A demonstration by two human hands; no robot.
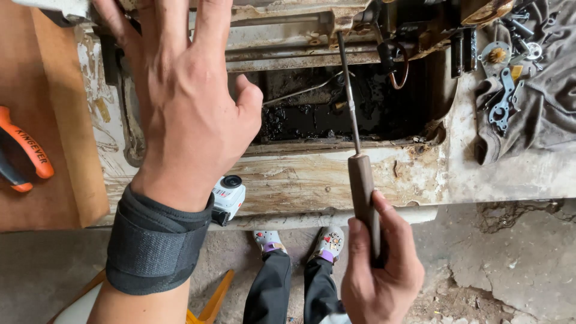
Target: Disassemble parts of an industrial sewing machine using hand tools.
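Gripping brown-handled screwdriver (pixel 362 180), right hand (pixel 378 270) fingers closed; slim steel shaft beyond fingertips enters greasy black cavity (pixel 336 108). Left hand (pixel 186 114) fingers splayed, empty, over chipped desk (pixel 300 177) edge.

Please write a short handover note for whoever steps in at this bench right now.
Left hand: open, fingers spread, resting on the worn table top beside the greasy black opening; black wrist wrap on.
Right hand: grip closed on the brown handle of a long screwdriver, shaft reaching up into the opening, tip near the rusty frame.
Nearby: orange-handled pliers far left, small white camera at the table edge, loose metal parts on grey cloth at right.
Done: parts already removed. Left: cannot tell which fastener is being worked.
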